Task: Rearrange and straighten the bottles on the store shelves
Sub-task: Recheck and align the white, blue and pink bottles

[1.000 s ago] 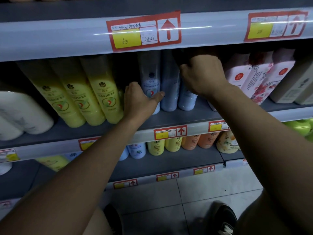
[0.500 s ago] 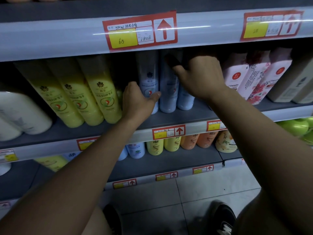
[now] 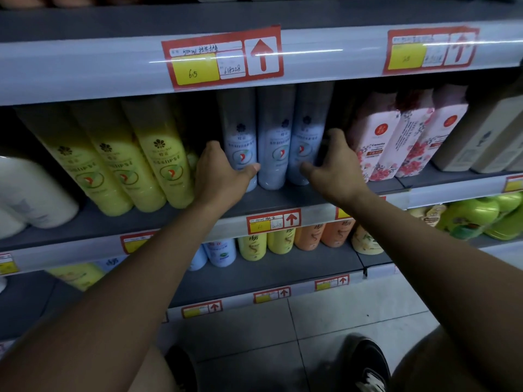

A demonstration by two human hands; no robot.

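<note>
Three pale blue bottles (image 3: 276,142) are standing side by side at the centre of the frame, on the grey middle shelf (image 3: 158,219), upright and touching one another. The left hand (image 3: 223,174) is wrapping round the lower part of the leftmost blue bottle, thumb lying across its front near the base and fingers reaching behind its left side. The right hand (image 3: 334,168) is grasping the rightmost blue bottle from the right, thumb pressing against its lower front while the fingers are curling behind it into the dark gap. Just left of the left hand, three yellow bottles (image 3: 124,171) are leaning in a row, tops tilted toward the upper left. White bottles (image 3: 31,190) are sitting at the far left edge. Right of the right hand, pink floral bottles (image 3: 402,137) are standing close together, with beige bottles (image 3: 481,137) beyond them at the right edge. A red and yellow price tag (image 3: 223,56) is sticking to the shelf rail above. Lower down, smaller yellow and orange bottles (image 3: 294,240) are lining the shelf beneath, and dark shoes (image 3: 368,366) are showing on the tiled floor (image 3: 339,315) at the bottom.
</note>
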